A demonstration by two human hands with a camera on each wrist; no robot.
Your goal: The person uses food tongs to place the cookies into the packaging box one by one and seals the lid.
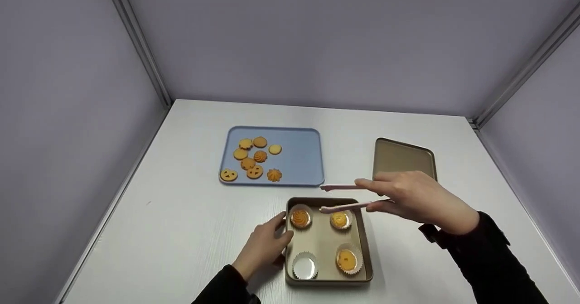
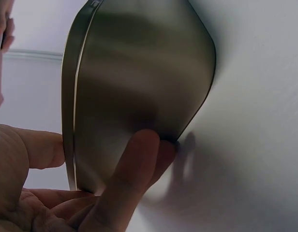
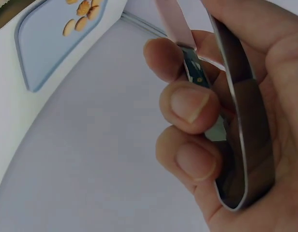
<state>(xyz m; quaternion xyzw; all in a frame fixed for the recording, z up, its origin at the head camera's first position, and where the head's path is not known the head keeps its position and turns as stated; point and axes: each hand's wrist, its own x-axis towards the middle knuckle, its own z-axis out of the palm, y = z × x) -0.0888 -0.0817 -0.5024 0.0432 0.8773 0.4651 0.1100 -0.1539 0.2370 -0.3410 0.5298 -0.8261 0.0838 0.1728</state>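
A square gold-brown tin [image 1: 326,249] stands near the front of the table, with paper cups inside. Three cups hold cookies: a swirled cookie [image 1: 300,218], a yellow cookie [image 1: 339,220] and a round cookie [image 1: 346,260]. Nothing lies in the front-left paper cup [image 1: 305,266]. My left hand [image 1: 267,240] holds the tin's left side, thumb at the rim and fingers against the outer wall [image 2: 125,87]. My right hand [image 1: 408,195] grips metal tongs [image 3: 241,125] with pink tips. Their arms are spread with nothing between them, the lower tip overlapping the back-right cup in the head view.
Behind the tin lies a blue tray [image 1: 301,154] with several cookies, among them a pretzel-shaped cookie [image 1: 228,174], grouped on its left half. A flat gold-brown lid [image 1: 403,156] rests at the back right, partly behind my right hand. Grey panels enclose the white table [image 1: 181,204].
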